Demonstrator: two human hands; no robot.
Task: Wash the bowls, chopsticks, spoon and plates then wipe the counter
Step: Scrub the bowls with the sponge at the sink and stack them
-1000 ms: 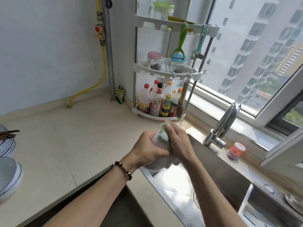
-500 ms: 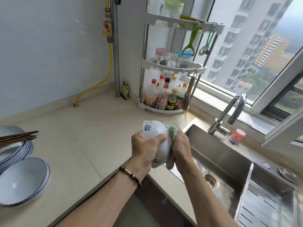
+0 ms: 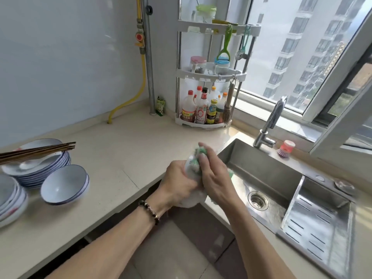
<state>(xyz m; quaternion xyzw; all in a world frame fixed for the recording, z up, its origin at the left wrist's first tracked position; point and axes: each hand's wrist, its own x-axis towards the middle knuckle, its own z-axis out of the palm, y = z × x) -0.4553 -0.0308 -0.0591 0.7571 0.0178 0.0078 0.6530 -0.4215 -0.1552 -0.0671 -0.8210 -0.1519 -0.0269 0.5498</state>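
**Bowl held at the counter corner, scrubbed with a sponge**

Left hand (image 3: 181, 183) grasps a white bowl (image 3: 192, 200), fingers curled round its side; the bowl sits tilted between both hands, just over the inner corner of the counter (image 3: 112, 158) beside the sink (image 3: 267, 178). Right hand (image 3: 216, 174) is clenched on a green-and-white sponge (image 3: 196, 160) and presses it against the upper part of the bowl (most of the bowl is hidden behind the hands, so its inside cannot be seen). A beaded bracelet (image 3: 150, 211) circles the left wrist.

Remaining dishes are at the left of the counter, well apart from the hands: a stack of plates (image 3: 43, 172) with a white spoon (image 3: 33, 164) lying in the top plate and dark chopsticks (image 3: 40, 150) laid across its rim; a stack of blue-rimmed bowls (image 3: 65, 185) just beside and in front of the plates, leaning to one side; a further stack of dishes (image 3: 10, 198) cut off by the left frame edge.

Sink basin shows a drain (image 3: 258, 200) and a slotted steel tray (image 3: 316, 228) set in its right part. The faucet (image 3: 271, 121) stands behind the basin, with a pink dish brush (image 3: 285, 149) just to its right on the ledge. In the counter's far corner is a three-tier rack (image 3: 209, 73) holding sauce bottles (image 3: 201, 109) on the bottom tier.
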